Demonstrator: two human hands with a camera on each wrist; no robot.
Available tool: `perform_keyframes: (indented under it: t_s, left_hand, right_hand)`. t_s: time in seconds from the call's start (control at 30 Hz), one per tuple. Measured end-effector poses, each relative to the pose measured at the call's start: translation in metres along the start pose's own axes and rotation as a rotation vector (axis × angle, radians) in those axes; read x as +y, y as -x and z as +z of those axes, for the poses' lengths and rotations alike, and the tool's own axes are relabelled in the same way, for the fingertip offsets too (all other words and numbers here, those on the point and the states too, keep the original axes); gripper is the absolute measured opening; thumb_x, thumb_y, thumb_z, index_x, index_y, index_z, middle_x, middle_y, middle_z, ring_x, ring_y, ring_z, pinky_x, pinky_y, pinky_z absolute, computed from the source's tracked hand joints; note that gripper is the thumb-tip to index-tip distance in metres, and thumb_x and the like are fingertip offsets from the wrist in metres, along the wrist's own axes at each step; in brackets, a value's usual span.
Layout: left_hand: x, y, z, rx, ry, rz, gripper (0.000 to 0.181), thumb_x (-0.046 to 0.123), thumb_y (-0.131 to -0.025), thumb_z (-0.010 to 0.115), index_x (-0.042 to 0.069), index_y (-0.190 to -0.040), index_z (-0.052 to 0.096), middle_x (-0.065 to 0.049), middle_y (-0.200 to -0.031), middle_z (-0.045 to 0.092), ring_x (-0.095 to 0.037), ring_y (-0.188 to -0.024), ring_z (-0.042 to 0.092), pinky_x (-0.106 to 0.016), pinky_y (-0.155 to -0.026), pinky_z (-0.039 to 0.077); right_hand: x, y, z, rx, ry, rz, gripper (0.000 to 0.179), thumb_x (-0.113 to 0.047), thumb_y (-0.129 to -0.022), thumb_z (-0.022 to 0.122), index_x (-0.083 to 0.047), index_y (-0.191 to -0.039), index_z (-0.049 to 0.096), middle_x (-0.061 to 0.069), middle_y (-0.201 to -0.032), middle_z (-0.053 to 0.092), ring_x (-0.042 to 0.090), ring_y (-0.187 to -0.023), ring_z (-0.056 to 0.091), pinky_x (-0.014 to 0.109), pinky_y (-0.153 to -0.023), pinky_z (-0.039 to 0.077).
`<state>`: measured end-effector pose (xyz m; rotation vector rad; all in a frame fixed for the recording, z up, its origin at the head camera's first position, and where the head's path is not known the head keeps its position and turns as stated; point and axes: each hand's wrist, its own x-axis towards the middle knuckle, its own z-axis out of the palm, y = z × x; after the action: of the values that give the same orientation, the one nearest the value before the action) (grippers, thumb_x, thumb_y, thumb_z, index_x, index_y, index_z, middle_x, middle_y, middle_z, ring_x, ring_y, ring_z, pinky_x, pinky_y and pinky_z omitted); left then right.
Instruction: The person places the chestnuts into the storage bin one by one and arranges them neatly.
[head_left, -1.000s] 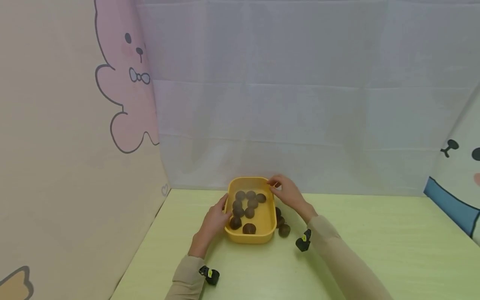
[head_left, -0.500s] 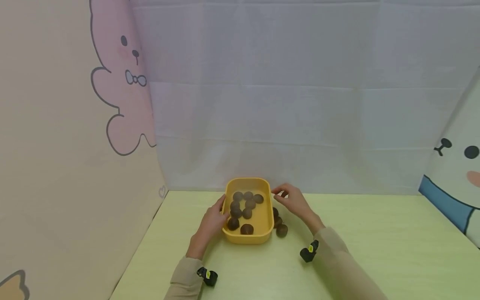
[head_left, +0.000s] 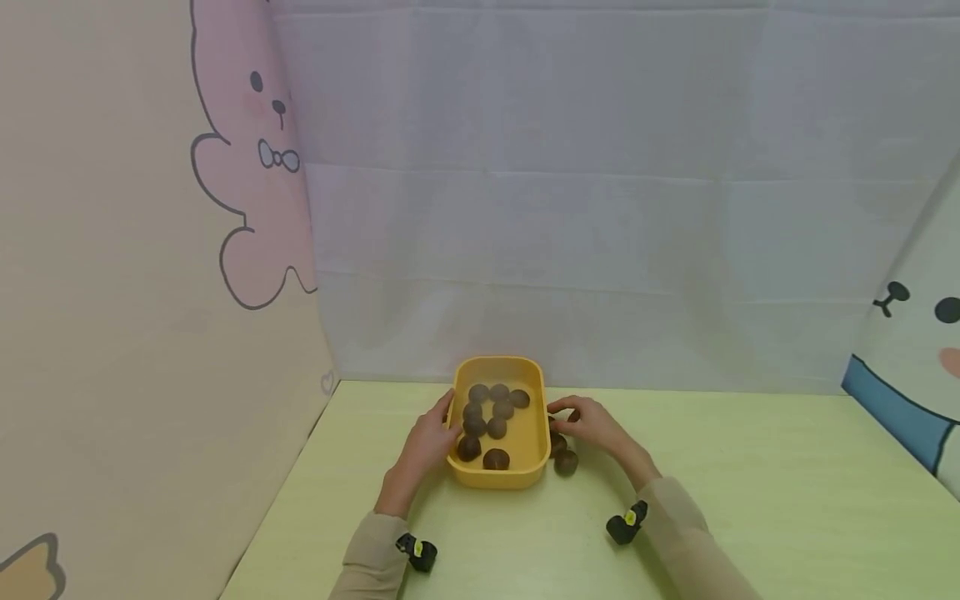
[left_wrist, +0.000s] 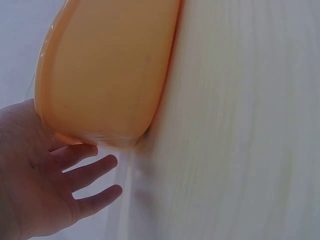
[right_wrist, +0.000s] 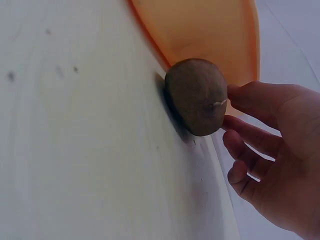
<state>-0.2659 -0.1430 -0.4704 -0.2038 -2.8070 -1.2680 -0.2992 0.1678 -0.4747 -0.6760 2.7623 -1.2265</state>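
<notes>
A yellow plastic basin [head_left: 498, 478] on the table holds several round, dark brown items [head_left: 497, 459]. My left hand [head_left: 427, 442] grips its left side, thumb over the rim; the left wrist view shows the fingers spread outside the basin wall [left_wrist: 105, 75]. Against the right side sit a few more brown rounds [head_left: 566, 462]. My right hand [head_left: 592, 423] reaches down to these, thumb and forefinger at the far one. One brown round [right_wrist: 197, 97] with a pale crack-like mark hides the fingertips in the right wrist view, so I cannot tell whether they pinch anything.
The pale green-yellow table [head_left: 750, 483] runs back to a hanging white cloth [head_left: 570, 208]. A side wall with a printed pink bear [head_left: 262, 208] stands at the left, and another printed panel [head_left: 907, 400] at the right. Black cameras [head_left: 626, 523] sit on both wrists.
My right hand has left the basin's far right rim and come down and nearer, onto the brown rounds beside it. The left hand keeps its grip on the basin, which has stayed put.
</notes>
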Motion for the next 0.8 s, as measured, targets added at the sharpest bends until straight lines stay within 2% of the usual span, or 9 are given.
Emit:
perform_keyframes:
  t_s: [0.2, 0.33, 0.43, 0.53, 0.7, 0.8]
  left_hand:
    - [0.000, 0.000, 0.002, -0.002, -0.008, -0.001, 0.068, 0.014, -0.090, 0.057, 0.007, -0.154, 0.035, -0.024, -0.139, 0.057, -0.040, -0.124, 0.058, -0.044, -0.086, 0.052]
    - [0.001, 0.001, 0.002, -0.001, -0.014, -0.006, 0.068, 0.015, -0.090, 0.057, 0.007, -0.154, 0.035, -0.023, -0.140, 0.057, -0.039, -0.124, 0.058, -0.046, -0.089, 0.052]
    - [0.000, 0.001, 0.003, 0.001, -0.012, -0.004, 0.068, 0.014, -0.091, 0.057, 0.006, -0.154, 0.035, -0.023, -0.140, 0.056, -0.039, -0.124, 0.058, -0.047, -0.091, 0.052]
    - [-0.001, 0.001, 0.003, 0.002, -0.006, -0.005, 0.067, 0.014, -0.091, 0.057, 0.006, -0.154, 0.035, -0.023, -0.142, 0.055, -0.039, -0.125, 0.057, -0.047, -0.092, 0.052]
    - [-0.001, 0.000, 0.002, 0.007, -0.004, -0.013, 0.068, 0.014, -0.091, 0.057, 0.008, -0.155, 0.034, -0.022, -0.143, 0.054, -0.040, -0.127, 0.056, -0.049, -0.095, 0.051]
    - [-0.001, -0.001, 0.002, 0.002, -0.005, -0.011, 0.068, 0.014, -0.092, 0.056, 0.008, -0.155, 0.034, -0.022, -0.143, 0.054, -0.040, -0.128, 0.056, -0.049, -0.096, 0.050]
  right_hand:
    - [0.003, 0.003, 0.003, -0.035, 0.004, 0.009, 0.036, -0.020, -0.089, 0.069, -0.003, -0.121, 0.069, 0.019, -0.121, 0.068, 0.013, -0.074, 0.056, 0.026, -0.064, 0.045]
    - [-0.002, 0.005, 0.005, -0.019, 0.010, 0.030, 0.031, -0.018, -0.088, 0.068, -0.005, -0.117, 0.071, 0.018, -0.118, 0.069, 0.025, -0.092, 0.065, 0.035, -0.075, 0.052]
    - [-0.007, 0.004, 0.008, -0.005, 0.040, 0.061, 0.027, -0.019, -0.087, 0.069, -0.007, -0.112, 0.071, 0.014, -0.114, 0.071, 0.032, -0.107, 0.065, 0.045, -0.088, 0.052]
    - [-0.010, 0.003, 0.011, 0.014, 0.092, 0.103, 0.025, -0.023, -0.087, 0.071, -0.009, -0.108, 0.069, 0.010, -0.110, 0.071, 0.030, -0.107, 0.065, 0.049, -0.093, 0.050]
    - [-0.013, 0.001, 0.012, 0.034, 0.171, 0.143, 0.031, -0.020, -0.087, 0.067, -0.009, -0.116, 0.065, 0.009, -0.100, 0.067, 0.024, -0.090, 0.063, 0.044, -0.079, 0.051]
    - [-0.013, 0.001, 0.010, 0.029, 0.194, 0.117, 0.037, -0.016, -0.087, 0.067, -0.007, -0.122, 0.066, 0.011, -0.100, 0.063, 0.023, -0.088, 0.059, 0.043, -0.077, 0.050]
